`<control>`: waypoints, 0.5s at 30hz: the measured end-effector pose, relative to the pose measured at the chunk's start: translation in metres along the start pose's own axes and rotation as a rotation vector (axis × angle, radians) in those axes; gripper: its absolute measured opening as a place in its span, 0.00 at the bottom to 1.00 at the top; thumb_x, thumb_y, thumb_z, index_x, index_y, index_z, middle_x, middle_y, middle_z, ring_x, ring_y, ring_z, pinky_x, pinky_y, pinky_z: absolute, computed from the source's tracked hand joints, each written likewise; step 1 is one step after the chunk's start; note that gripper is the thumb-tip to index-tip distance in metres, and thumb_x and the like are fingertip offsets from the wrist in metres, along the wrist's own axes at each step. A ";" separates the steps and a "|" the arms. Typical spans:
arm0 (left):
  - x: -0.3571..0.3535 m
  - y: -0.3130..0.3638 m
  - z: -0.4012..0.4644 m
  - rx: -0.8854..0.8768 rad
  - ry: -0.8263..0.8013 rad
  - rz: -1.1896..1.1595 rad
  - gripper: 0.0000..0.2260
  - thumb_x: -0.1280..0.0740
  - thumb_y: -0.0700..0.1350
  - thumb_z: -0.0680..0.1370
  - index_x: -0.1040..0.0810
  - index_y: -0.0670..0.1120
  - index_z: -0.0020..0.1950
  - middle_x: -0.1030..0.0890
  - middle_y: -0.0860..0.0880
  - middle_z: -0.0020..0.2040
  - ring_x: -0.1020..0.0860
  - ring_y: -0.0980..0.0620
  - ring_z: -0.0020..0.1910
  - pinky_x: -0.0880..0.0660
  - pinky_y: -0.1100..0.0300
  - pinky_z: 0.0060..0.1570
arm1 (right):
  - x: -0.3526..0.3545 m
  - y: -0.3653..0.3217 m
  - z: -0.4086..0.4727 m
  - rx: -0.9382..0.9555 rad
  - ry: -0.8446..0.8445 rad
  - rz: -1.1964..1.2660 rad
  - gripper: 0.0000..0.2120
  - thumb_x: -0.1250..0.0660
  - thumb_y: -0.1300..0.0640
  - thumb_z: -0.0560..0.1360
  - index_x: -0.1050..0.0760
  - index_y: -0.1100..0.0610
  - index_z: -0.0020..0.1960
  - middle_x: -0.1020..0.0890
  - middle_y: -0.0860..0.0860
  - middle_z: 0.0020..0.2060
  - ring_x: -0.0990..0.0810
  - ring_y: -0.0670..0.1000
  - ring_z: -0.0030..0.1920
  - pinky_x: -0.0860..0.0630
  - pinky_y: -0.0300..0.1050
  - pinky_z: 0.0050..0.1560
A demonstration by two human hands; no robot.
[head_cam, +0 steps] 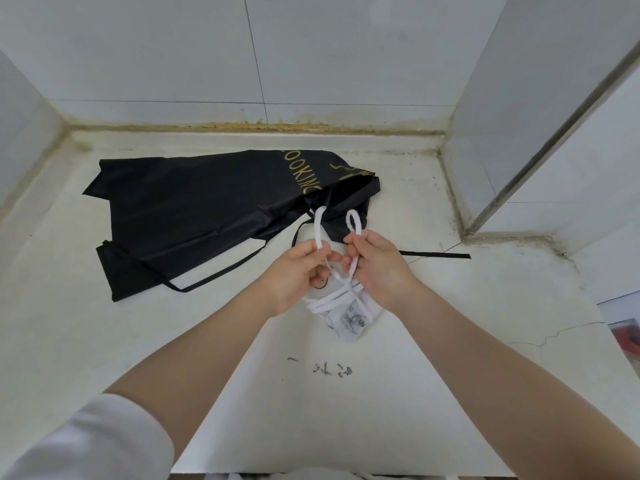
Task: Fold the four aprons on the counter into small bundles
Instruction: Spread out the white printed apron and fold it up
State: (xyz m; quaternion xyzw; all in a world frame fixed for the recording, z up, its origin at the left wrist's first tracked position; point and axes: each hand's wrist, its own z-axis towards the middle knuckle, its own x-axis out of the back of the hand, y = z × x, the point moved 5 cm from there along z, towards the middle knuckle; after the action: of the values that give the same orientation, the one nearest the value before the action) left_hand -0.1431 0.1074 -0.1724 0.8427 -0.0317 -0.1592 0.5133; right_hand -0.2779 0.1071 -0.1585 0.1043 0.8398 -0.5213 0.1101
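Both hands were up over the pale stone counter (104, 341), each pinching one loop of flat white cord! The left hand (294, 271) had thumb and forefinger closed tight on its loop (318, 225); the right hand (377, 261) curled its fingers round the second loop (354, 221). Two loops, one per hand. Just beneath the fingers hung the white apron bundle (346, 313), small and tightly folded, its cords crossing over thin fabric with a grey printed pattern. Beyond the fingertips lay one black apron (194, 209), smooth, glossy and creased, gold lettering along its far edge, thin black straps (434, 255) trailing flat across the counter. Only two aprons were in view.
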 end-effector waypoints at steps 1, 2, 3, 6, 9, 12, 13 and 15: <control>-0.003 0.002 0.000 -0.003 -0.039 -0.056 0.10 0.43 0.41 0.82 0.26 0.45 0.44 0.23 0.48 0.37 0.31 0.54 0.31 0.33 0.62 0.36 | 0.000 0.000 0.000 -0.027 -0.013 0.092 0.11 0.45 0.63 0.81 0.29 0.59 0.43 0.31 0.49 0.26 0.27 0.47 0.26 0.29 0.40 0.32; -0.004 0.003 0.000 -0.011 -0.051 -0.021 0.11 0.45 0.40 0.82 0.27 0.44 0.43 0.25 0.50 0.33 0.33 0.54 0.30 0.34 0.63 0.36 | 0.002 0.001 0.002 -0.045 0.005 0.111 0.11 0.46 0.63 0.81 0.29 0.59 0.42 0.33 0.48 0.24 0.33 0.46 0.23 0.34 0.38 0.28; -0.007 0.002 0.001 -0.017 -0.058 0.056 0.12 0.46 0.40 0.83 0.27 0.43 0.43 0.27 0.52 0.30 0.34 0.55 0.29 0.35 0.63 0.35 | 0.006 0.001 0.003 -0.061 0.028 0.093 0.11 0.46 0.63 0.81 0.30 0.59 0.42 0.35 0.48 0.23 0.38 0.45 0.22 0.39 0.37 0.26; -0.006 -0.006 0.002 0.010 -0.033 0.285 0.14 0.46 0.39 0.82 0.27 0.43 0.40 0.34 0.55 0.24 0.37 0.56 0.26 0.39 0.63 0.32 | 0.015 0.003 0.009 -0.080 0.096 -0.148 0.13 0.46 0.64 0.80 0.29 0.59 0.40 0.37 0.47 0.23 0.42 0.44 0.21 0.44 0.35 0.22; 0.005 -0.013 0.003 0.091 0.032 0.360 0.14 0.45 0.39 0.82 0.26 0.44 0.39 0.35 0.55 0.24 0.39 0.55 0.27 0.40 0.63 0.30 | 0.027 0.006 0.011 -0.119 0.143 -0.260 0.13 0.46 0.65 0.80 0.28 0.59 0.40 0.37 0.47 0.22 0.42 0.43 0.21 0.44 0.36 0.21; 0.003 -0.016 0.003 0.124 0.026 0.430 0.14 0.45 0.39 0.81 0.26 0.45 0.39 0.34 0.55 0.24 0.39 0.55 0.27 0.39 0.64 0.30 | 0.036 0.011 0.012 -0.155 0.201 -0.238 0.13 0.47 0.65 0.80 0.28 0.59 0.40 0.37 0.47 0.22 0.42 0.43 0.20 0.45 0.35 0.21; 0.001 -0.014 0.004 0.121 0.046 0.467 0.14 0.45 0.39 0.81 0.26 0.45 0.38 0.33 0.54 0.25 0.38 0.55 0.27 0.39 0.64 0.30 | 0.035 0.011 0.012 -0.147 0.208 -0.253 0.13 0.46 0.65 0.80 0.28 0.59 0.40 0.37 0.48 0.24 0.42 0.44 0.21 0.44 0.35 0.21; 0.002 -0.010 0.008 0.081 0.112 0.566 0.13 0.44 0.39 0.80 0.26 0.45 0.37 0.32 0.52 0.28 0.35 0.55 0.29 0.37 0.63 0.32 | 0.028 0.007 0.011 -0.112 0.185 -0.263 0.13 0.46 0.65 0.80 0.28 0.59 0.40 0.36 0.50 0.26 0.39 0.46 0.23 0.40 0.37 0.23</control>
State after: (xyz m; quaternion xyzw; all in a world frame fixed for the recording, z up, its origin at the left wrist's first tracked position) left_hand -0.1449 0.1050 -0.1844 0.8277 -0.2434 0.0384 0.5041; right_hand -0.3021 0.1021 -0.1780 0.0346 0.8805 -0.4718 -0.0312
